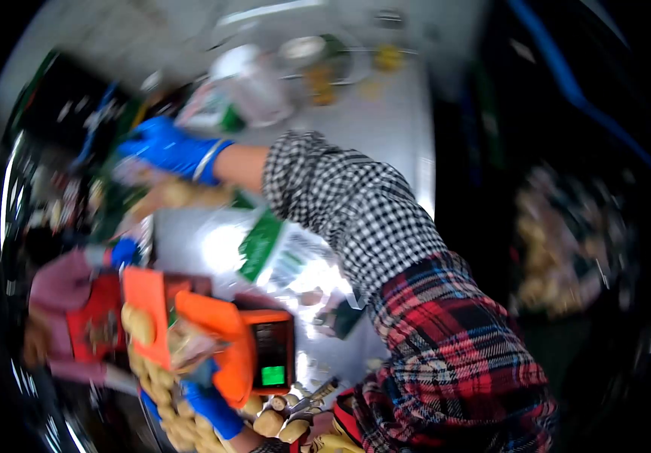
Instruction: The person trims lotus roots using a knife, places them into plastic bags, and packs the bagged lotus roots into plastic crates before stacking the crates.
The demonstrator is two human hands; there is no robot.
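Observation:
My right hand (pixel 168 149), in a blue glove, reaches to the upper left. Its fingers are closed on a blurred clear bag of potatoes (pixel 178 193). My left hand (pixel 214 408), also blue-gloved, is low in the view beside the orange scale tray (pixel 236 343). Its fingers are smeared near a small clear bag (pixel 188 346) at the tray; whether they grip it is unclear. A scale display (pixel 273 351) glows green. Between my arms lies a green and white plastic bag (pixel 288 253) on the metal table (pixel 405 113).
Loose potatoes (pixel 178 423) lie along the bottom left, with a knife (pixel 324 391) nearby. A co-worker (pixel 65 309) with pink sleeves stands at the left. A white container (pixel 254 83) is at the top, and filled bags (pixel 559 241) are at the right.

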